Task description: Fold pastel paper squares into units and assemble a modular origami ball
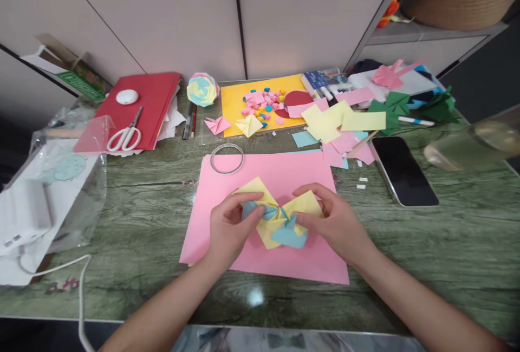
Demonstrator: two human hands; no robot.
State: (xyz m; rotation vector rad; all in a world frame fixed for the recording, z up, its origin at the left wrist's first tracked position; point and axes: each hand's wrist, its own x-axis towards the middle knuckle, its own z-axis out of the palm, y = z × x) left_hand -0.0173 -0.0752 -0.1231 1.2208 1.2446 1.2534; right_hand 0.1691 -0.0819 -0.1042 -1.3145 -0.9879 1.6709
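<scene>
Between both hands is a yellow and light-blue folded paper piece (270, 231), held just over a stack of pink paper (227, 243). My left hand (231, 227) pinches its left side, thumb on a blue fold and fingers behind a yellow flap. On the right side, my right hand (337, 219) grips another yellow flap between thumb and fingers. Several folds meet at a twisted centre. The fingertips behind the paper are partly hidden. A silver bangle (212, 160) lies at the pink stack's upper left corner.
A phone (406, 173) and a clear bottle (467, 149) are at right. Paper scraps (329, 122) and a yellow sheet (231, 105) lie behind. White scissors (125, 138) rest against a red folder (150, 97). A white cable (81, 287) crosses the left front edge.
</scene>
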